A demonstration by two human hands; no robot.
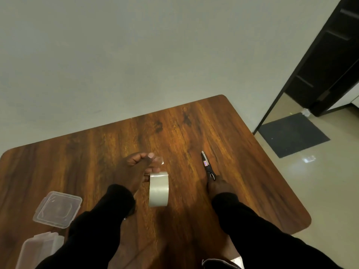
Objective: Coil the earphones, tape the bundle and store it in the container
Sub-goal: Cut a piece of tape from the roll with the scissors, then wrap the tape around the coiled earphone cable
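Note:
My left hand (136, 171) holds a roll of clear tape (158, 189) upright above the wooden table (242, 156), and its thumb and forefinger pinch a short clear tape piece (158, 161) above the roll. My right hand (218, 184) grips the black handles of a pair of scissors (207, 165), blades pointing away and lying low over the table. A clear plastic container (35, 249) sits at the near left edge, partly hidden by my left sleeve. Its clear lid (57, 209) lies beside it. I see no earphones.
The table's far edge meets a pale wall. To the right, the table's rounded corner drops to a tiled floor with a dark mat (293, 133) and a dark door frame (330, 55).

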